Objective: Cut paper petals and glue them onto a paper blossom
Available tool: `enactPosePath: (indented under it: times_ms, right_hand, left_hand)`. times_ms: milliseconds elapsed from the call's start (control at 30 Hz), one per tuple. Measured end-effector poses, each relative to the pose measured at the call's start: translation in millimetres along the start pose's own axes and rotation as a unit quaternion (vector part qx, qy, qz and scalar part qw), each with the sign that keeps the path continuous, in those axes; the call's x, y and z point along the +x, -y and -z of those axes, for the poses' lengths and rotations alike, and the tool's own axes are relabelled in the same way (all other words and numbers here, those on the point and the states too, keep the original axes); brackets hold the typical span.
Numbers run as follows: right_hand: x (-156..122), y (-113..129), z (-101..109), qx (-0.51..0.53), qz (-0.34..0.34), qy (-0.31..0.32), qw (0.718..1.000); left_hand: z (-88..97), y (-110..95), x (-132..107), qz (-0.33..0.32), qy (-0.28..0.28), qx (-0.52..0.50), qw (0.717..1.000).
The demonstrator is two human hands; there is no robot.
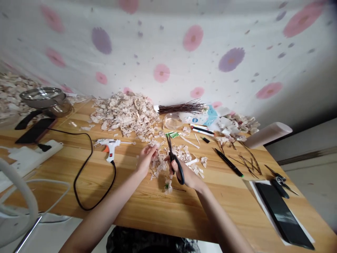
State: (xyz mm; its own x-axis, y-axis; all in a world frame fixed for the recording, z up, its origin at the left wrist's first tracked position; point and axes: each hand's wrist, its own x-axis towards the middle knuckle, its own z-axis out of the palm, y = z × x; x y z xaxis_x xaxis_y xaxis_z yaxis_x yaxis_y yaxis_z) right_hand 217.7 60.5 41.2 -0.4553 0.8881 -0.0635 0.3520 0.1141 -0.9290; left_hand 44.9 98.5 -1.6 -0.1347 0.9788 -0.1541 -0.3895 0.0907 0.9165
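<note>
My right hand [184, 172] is closed around the black handles of a pair of scissors [173, 156], blades pointing away from me toward the pale scraps. My left hand [146, 158] pinches a small pale shell-like piece [156, 144] just left of the blades. Both hands hover over a scatter of cut pale bits [181, 156] on the wooden table [147, 203].
A big heap of pale flakes [126, 112] lies behind. A white glue gun [110, 146] with black cord [84, 175] sits left, a power strip [28, 154] further left. Dark twigs [181, 107], pens [228, 162], second scissors [280, 179] and a black tablet [284, 214] lie right.
</note>
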Motion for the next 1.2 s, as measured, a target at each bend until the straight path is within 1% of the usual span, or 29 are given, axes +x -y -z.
enactPosePath:
  times_ms: [100,200,333,433,600,700,867,933,1200]
  right_hand:
    - [-0.6,7.5,-10.7,-0.009,-0.015,0.014,1.000]
    - [-3.3,16.3,-18.8,-0.042,-0.026,0.031,0.998]
    - [-3.5,23.0,-26.6,-0.097,-0.040,0.037,0.994]
    - [-2.5,22.7,-29.5,-0.098,-0.042,0.027,0.994]
    - [-1.6,22.2,-30.6,-0.102,-0.045,0.028,0.993]
    - [-1.1,20.5,-31.0,-0.079,-0.047,0.021,0.996]
    - [-0.5,9.6,-32.5,0.037,-0.045,0.020,0.998]
    - [-0.5,5.6,-33.3,0.066,-0.043,0.022,0.997]
    - [-0.9,5.2,-34.9,0.087,-0.041,0.021,0.995]
  left_hand:
    - [-1.7,-10.7,-4.0,-0.035,-0.046,-0.035,0.998]
    - [-4.2,-16.8,-7.4,-0.043,-0.074,-0.054,0.995]
    - [-7.0,-16.7,-9.8,-0.019,-0.078,-0.073,0.994]
    - [-7.6,-15.9,-10.7,-0.003,-0.072,-0.087,0.994]
    - [-9.6,-18.0,-13.7,0.011,-0.064,-0.105,0.992]
    - [-11.8,-18.2,-16.3,0.015,-0.055,-0.110,0.992]
    - [-13.1,-13.4,-19.5,0.015,-0.040,-0.110,0.993]
    - [-12.7,-11.1,-20.3,0.015,-0.035,-0.110,0.993]
    - [-12.7,-9.8,-21.6,0.020,-0.021,-0.115,0.993]
